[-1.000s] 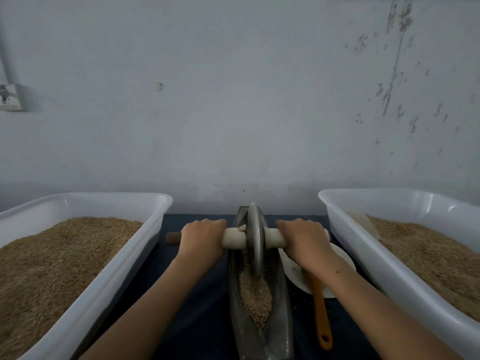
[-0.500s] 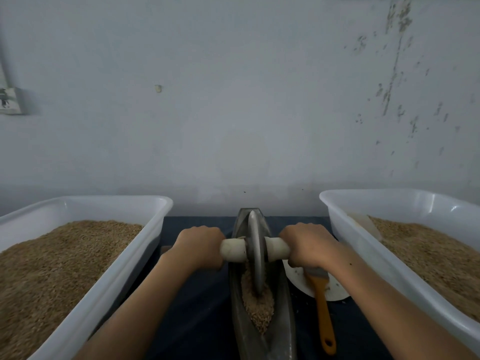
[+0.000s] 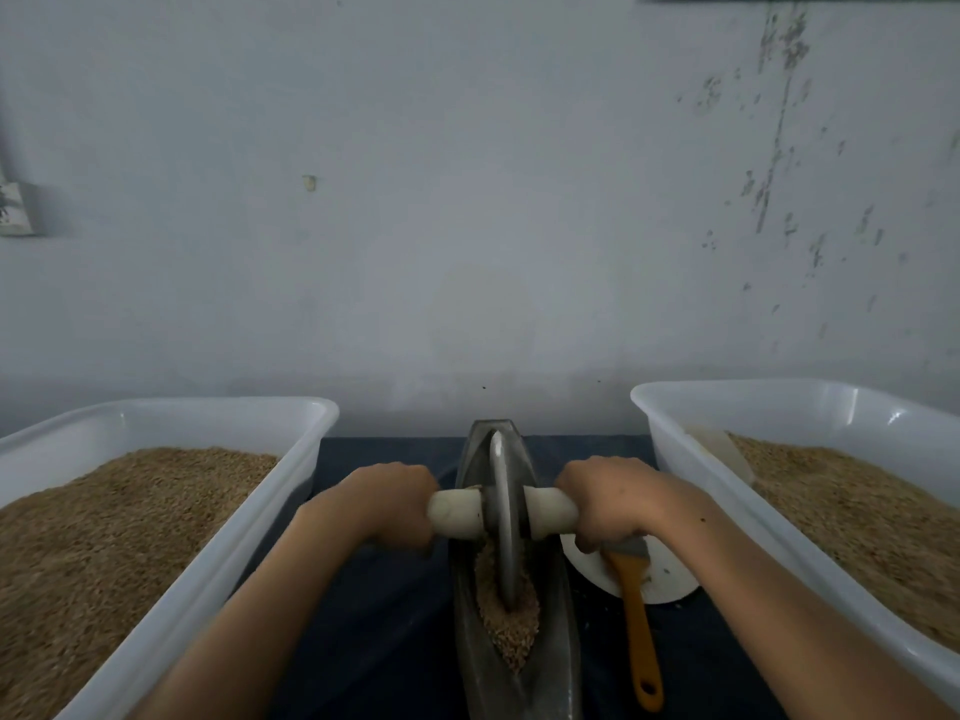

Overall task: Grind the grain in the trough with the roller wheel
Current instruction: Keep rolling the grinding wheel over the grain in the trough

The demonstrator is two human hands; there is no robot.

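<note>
A narrow boat-shaped metal trough (image 3: 558, 662) lies lengthwise on the dark table in front of me. Brown grain (image 3: 511, 623) fills its near middle. A grey metal roller wheel (image 3: 505, 517) stands upright in the trough, its lower edge sunk in the grain. A pale wooden handle (image 3: 457, 511) runs through the wheel's hub. My left hand (image 3: 387, 504) grips the handle's left end and my right hand (image 3: 610, 504) grips its right end. Both handle tips are hidden under my fingers.
A white plastic tub (image 3: 171, 415) heaped with grain stands on the left; another white tub (image 3: 779, 394) with grain stands on the right. A white dish (image 3: 670, 579) and a brush with an orange handle (image 3: 641, 652) lie right of the trough. A grey wall rises close behind.
Both hands have pulled the roller wheel toward me along the trough, from its far end into the grain. The handle's brown left tip no longer shows.
</note>
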